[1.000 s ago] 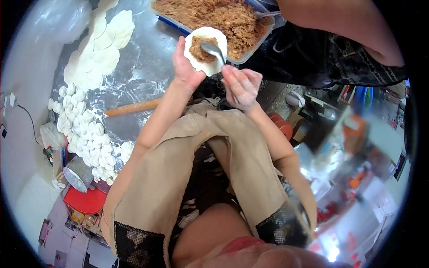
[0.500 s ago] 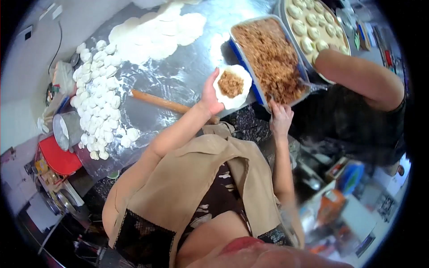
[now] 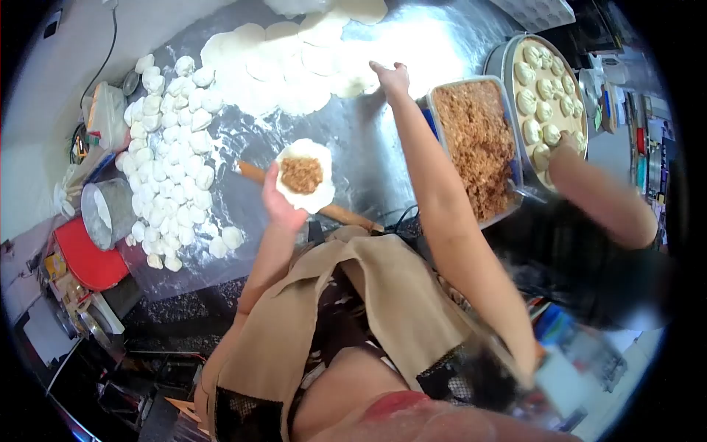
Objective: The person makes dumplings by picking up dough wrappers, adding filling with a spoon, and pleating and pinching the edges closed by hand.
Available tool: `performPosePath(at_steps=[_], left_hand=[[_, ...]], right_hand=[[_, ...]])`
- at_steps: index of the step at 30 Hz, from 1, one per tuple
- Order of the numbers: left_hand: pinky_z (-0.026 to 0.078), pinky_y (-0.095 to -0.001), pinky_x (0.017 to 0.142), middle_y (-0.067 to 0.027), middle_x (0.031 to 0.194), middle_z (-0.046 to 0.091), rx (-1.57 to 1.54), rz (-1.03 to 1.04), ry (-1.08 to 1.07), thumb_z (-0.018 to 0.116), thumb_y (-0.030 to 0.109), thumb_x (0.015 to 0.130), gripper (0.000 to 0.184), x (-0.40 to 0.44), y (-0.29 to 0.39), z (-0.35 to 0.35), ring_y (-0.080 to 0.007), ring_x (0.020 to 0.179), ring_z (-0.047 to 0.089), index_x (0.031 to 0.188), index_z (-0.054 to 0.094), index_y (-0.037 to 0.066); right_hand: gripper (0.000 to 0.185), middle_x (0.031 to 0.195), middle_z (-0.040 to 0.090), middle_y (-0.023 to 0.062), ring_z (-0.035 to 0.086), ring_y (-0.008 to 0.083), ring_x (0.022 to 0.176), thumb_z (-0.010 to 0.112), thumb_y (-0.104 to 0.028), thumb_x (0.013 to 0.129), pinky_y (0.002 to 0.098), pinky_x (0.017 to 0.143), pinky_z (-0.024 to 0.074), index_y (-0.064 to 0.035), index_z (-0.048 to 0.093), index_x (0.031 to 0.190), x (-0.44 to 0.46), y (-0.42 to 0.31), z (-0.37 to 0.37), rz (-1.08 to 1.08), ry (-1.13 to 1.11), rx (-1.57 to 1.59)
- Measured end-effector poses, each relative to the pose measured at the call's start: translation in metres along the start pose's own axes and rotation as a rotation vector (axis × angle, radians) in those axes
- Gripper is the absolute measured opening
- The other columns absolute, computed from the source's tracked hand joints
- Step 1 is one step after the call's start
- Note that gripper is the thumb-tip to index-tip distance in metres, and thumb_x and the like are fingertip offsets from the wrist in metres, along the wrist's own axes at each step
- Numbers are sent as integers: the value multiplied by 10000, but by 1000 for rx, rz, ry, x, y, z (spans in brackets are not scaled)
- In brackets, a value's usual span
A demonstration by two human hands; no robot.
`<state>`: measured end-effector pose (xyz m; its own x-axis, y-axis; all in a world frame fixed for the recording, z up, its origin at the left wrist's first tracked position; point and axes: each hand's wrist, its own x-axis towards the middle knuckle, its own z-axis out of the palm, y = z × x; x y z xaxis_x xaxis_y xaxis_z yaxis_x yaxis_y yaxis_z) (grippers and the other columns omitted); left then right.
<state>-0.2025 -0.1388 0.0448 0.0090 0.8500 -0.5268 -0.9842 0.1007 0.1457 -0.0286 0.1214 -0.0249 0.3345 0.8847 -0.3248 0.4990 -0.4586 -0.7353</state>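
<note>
On my left hand [image 3: 286, 202] lies a round dough wrapper [image 3: 322, 197] with a mound of brown filling [image 3: 302, 175] at its centre. The fingers cup the wrapper from beneath, the thumb at its edge. A wooden rolling pin [image 3: 350, 217] rests on the table behind that hand. My right hand [image 3: 390, 77] reaches far over the table, beside the right end of the flat dough wrappers [image 3: 287, 70]. Its fingers are apart and I see nothing in them. Right of my right forearm stands a plastic tub [image 3: 434, 110] of brown filling [image 3: 475, 140].
Many dough pieces [image 3: 173, 147] are heaped on the left of the floured metal table [image 3: 383, 162]. Another person's hand [image 3: 565, 144] touches buns [image 3: 545, 110] in a round steamer [image 3: 515, 62] at right. A metal canister [image 3: 107, 214] stands at the left edge.
My right hand has left the filling tub and swung up and left to the flat wrappers. My left hand, with the filled wrapper, appears farther left and lower as the view shifts.
</note>
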Motion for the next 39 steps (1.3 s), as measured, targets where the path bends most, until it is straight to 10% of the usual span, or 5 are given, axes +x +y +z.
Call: performPosePath(at_steps=[14, 24, 30, 34, 39], left_hand=[[413, -492, 951, -146, 1236, 523, -79, 179, 113, 418, 367, 920, 492, 24, 57, -24, -326, 1138, 504, 1277, 447, 29], [398, -483, 963, -144, 1247, 506, -71, 104, 98, 407, 375, 919, 511, 29, 48, -19, -322, 1150, 491, 1288, 427, 21], [398, -491, 960, -151, 1246, 511, -105, 94, 79, 373, 366, 939, 498, 36, 46, -29, -325, 1143, 499, 1289, 425, 17], [427, -493, 928, -158, 1223, 519, -135, 75, 56, 399, 379, 918, 514, 35, 46, -20, -330, 1115, 517, 1281, 426, 16], [414, -484, 945, -155, 1233, 519, -143, 111, -1, 411, 367, 920, 502, 25, 54, -23, -326, 1126, 511, 1281, 434, 19]], right_hand=[[639, 1090, 600, 184, 572, 337, 1032, 769, -326, 616, 340, 886, 465, -11, 577, 1138, 39, -46, 71, -199, -183, -555], [778, 1068, 596, 227, 618, 277, 918, 791, -96, 614, 359, 752, 525, 125, 396, 1247, 90, -37, -14, -98, -217, -89], [587, 982, 637, 204, 625, 293, 914, 697, -406, 742, 365, 825, 482, 18, 548, 1120, 101, -51, -66, -505, 208, -672], [578, 964, 596, 131, 582, 210, 850, 752, -297, 736, 297, 642, 523, 38, 516, 1143, 42, -35, 36, 46, -483, -10], [394, 762, 564, 99, 517, 157, 581, 800, -219, 666, 301, 470, 459, 62, 569, 819, -15, -67, 103, 228, -344, 83]])
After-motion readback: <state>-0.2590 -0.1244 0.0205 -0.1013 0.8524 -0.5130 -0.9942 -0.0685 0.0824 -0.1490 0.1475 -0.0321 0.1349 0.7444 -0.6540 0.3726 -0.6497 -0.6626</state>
